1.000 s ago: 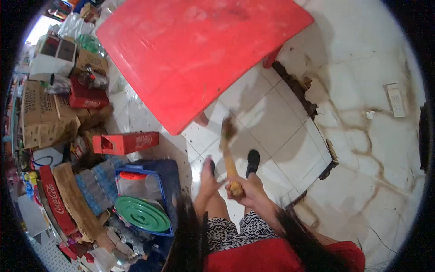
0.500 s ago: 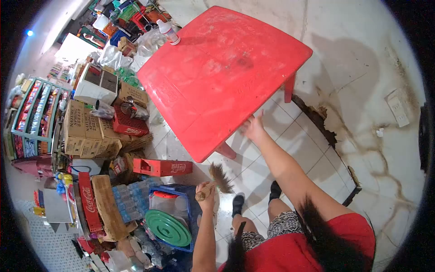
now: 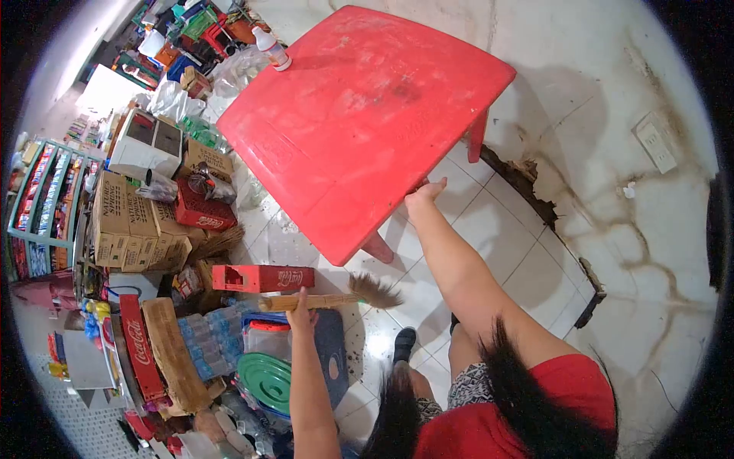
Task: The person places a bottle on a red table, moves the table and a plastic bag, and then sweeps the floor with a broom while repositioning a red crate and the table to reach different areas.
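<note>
My left hand [image 3: 303, 312] is closed round the handle of a straw broom [image 3: 336, 300], held nearly level with its dark bristles to the right. A red plastic table [image 3: 367, 122] fills the upper middle, dusty and stained on top. At its near right edge is my right hand [image 3: 425, 196], gripping the rim from below; its fingers are partly hidden under the tabletop. On the table's far left corner stands a white bottle [image 3: 271, 50] with a label.
A red Coca-Cola crate [image 3: 264, 278] lies left of the table. Behind it are cardboard boxes [image 3: 126, 222] and clutter. A round green lid [image 3: 264, 382] rests on a bin by my left arm. Broken wall base [image 3: 527, 183] and a wall outlet [image 3: 655, 147] are at right.
My right hand has gone from open beneath the table's edge to gripping it. My left hand has moved left and up, turning the broom from end-on to sideways.
</note>
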A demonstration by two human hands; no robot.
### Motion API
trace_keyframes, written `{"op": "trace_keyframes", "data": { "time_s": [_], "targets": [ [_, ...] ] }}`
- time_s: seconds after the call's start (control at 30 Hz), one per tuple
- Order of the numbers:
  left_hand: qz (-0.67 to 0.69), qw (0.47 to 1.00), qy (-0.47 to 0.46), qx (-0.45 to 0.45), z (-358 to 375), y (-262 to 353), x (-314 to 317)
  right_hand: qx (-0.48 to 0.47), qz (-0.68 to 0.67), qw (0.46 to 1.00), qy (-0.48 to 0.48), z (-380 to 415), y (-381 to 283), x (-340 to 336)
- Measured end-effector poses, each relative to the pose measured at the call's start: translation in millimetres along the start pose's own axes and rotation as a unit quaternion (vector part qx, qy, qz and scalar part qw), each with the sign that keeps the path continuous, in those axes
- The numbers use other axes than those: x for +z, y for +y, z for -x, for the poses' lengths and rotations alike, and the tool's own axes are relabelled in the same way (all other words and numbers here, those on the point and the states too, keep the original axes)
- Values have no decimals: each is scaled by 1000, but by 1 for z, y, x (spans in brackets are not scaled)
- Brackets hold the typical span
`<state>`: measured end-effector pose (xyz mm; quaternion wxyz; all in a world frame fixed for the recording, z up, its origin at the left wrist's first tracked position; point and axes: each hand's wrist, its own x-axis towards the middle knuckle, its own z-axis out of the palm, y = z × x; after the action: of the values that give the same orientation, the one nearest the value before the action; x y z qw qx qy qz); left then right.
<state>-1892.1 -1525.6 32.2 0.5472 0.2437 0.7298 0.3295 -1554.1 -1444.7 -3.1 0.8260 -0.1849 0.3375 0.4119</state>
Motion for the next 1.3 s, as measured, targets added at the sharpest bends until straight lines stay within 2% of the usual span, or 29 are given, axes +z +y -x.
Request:
{"op": "trace_keyframes", "data": {
  "time_s": [0.03, 0.07, 0.13, 0.17, 0.2, 0.23, 0.27, 0.33, 0.37, 0.43, 0.47, 0.53, 0.57, 0.63, 0.67, 0.7, 0.73, 0.8, 0.87, 0.93, 1.13, 1.17, 1.23, 1.3],
  "targets": [
    [40, 998, -16, 50, -16, -7, -9, -9, -2, 1000, 2, -2, -3, -7],
    [40, 998, -22, 50, -22, -8, -12, -18, -3, 1000, 6, 2, -7, -11],
    [14, 981, 61, 182, -32, -8, -20, -45, 11, 998, 38, 10, -15, -23],
    [15, 981, 57, 183, -26, -2, -21, -61, 22, 997, 41, 12, -22, -30],
    [-29, 976, 46, 209, -18, 4, -23, -77, 32, 996, 44, 13, -29, -38],
    [-70, 969, 34, 236, -14, 9, -24, -68, -13, 998, -7, 14, -37, -49],
    [-68, 969, 29, 235, -20, 6, -29, -73, -13, 997, -9, 29, -43, -52],
    [-93, 942, -42, 319, -29, 4, -34, -65, -9, 998, 3, 56, -58, -62],
    [-95, 943, -54, 315, -29, 4, -36, -74, 2, 997, -10, 66, -67, -71],
    [-2, 930, -190, 315, -28, 5, -32, -108, 4, 994, 2, 87, -82, -90],
    [-15, 919, -226, 324, -40, 0, -34, -126, 13, 992, 10, 99, -89, -95],
    [-27, 915, -269, 298, -47, -8, -36, -159, 3, 986, 58, 132, -106, -110],
    [-28, 926, -288, 241, -31, -5, -35, -171, 5, 982, 83, 148, -112, -118],
    [-76, 916, -333, 209, -31, -15, -38, -175, -16, 975, 137, 165, -130, -143],
    [-112, 908, -359, 183, -35, -24, -39, -184, -28, 972, 146, 172, -140, -153],
    [-44, 893, -400, 200, -41, -38, -38, -190, 0, 976, 110, 182, -145, -162],
    [-64, 890, -408, 194, -37, -42, -36, -191, 23, 978, 80, 189, -152, -178],
    [-152, 875, -432, 157, -23, -51, -29, -183, 2, 978, 101, 201, -172, -204],
    [-152, 861, -448, 185, -3, -63, -30, -174, -4, 980, 99, 216, -195, -220],
    [-191, 850, -463, 162, 22, -73, -33, -187, -5, 974, 130, 233, -214, -238],
    [-272, 841, -455, 111, 115, -107, -29, -206, -4, 970, 133, 278, -286, -286],
    [-273, 840, -455, 112, 125, -117, -29, -206, -5, 970, 132, 290, -298, -296],
    [-353, 788, -485, 136, 145, -136, -31, -199, -18, 977, 72, 321, -321, -311],
    [-330, 798, -480, 155, 179, -160, -31, -224, 20, 970, 88, 364, -334, -316]
  ]
}}
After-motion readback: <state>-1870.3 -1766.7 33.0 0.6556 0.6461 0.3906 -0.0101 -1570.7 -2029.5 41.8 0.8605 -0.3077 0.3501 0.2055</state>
